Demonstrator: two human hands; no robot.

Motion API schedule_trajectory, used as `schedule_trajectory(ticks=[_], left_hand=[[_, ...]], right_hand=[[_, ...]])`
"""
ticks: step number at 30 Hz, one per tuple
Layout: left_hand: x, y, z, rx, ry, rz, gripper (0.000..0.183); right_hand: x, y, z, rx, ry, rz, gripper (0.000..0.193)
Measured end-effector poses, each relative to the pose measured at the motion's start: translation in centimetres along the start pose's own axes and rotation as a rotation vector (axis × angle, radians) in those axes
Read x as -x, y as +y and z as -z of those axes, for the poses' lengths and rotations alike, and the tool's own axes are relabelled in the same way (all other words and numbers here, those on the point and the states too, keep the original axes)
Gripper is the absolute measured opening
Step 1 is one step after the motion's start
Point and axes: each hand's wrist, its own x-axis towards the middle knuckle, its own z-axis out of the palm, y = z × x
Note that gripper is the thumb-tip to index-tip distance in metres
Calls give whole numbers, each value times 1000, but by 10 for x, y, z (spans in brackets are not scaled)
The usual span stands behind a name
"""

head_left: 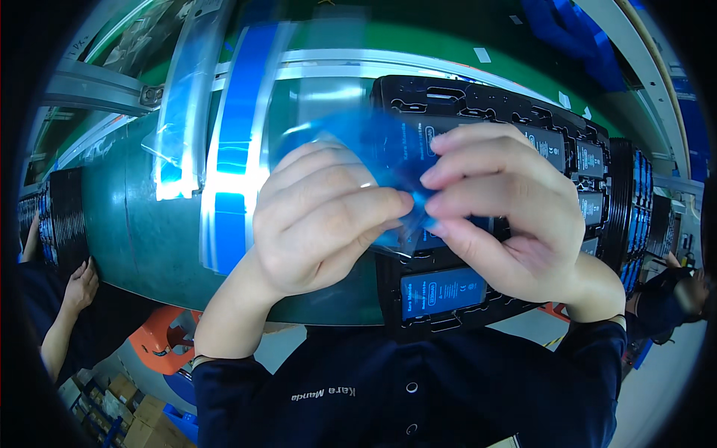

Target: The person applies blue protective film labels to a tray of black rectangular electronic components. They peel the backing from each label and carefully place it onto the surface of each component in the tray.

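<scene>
Left to right. At the far left, a co-worker's hand (81,286) is seen beside a stack of black trays (66,216). On the green table (123,224), two long strips are laid side by side: a clear glossy strip (183,104), then a blue-striped strip (243,101).

Next, the left hand (314,216): fingers curled, thumb and index narrowed to a pinch on a blue film (366,138). The film is held up between both hands, above the left part of a black tray (388,299). The right hand (515,201) is met at the fingertips, also pinched on the film, its other fingers spread; blur there, so which edge is gripped can't be told.

Handling, as judged: film very light, limp, slick, easily creased or torn. Best taken by an edge or corner with the fingertips, flat face left untouched.

Below the hands, a blue-faced flat pack (448,291) is seated in the tray; dark flat packs (590,158) are seated along its right side. Further right, another tray stack (635,198) is stood.
</scene>
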Motion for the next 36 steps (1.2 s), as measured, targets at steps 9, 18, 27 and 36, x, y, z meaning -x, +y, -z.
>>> schedule_trajectory(ticks=[9,18,27,36], left_hand=[[23,-23,15,272,273,184,42],[19,-23,16,345,490,391,35],[14,-15,10,319,493,390,32],[10,-9,9,363,464,437,33]], right_hand=[[17,8,44,-455,490,-494,12],[19,32,22,-619,519,-775,24],[23,28,23,-556,422,-782,24],[19,27,27,-553,347,-890,19]])
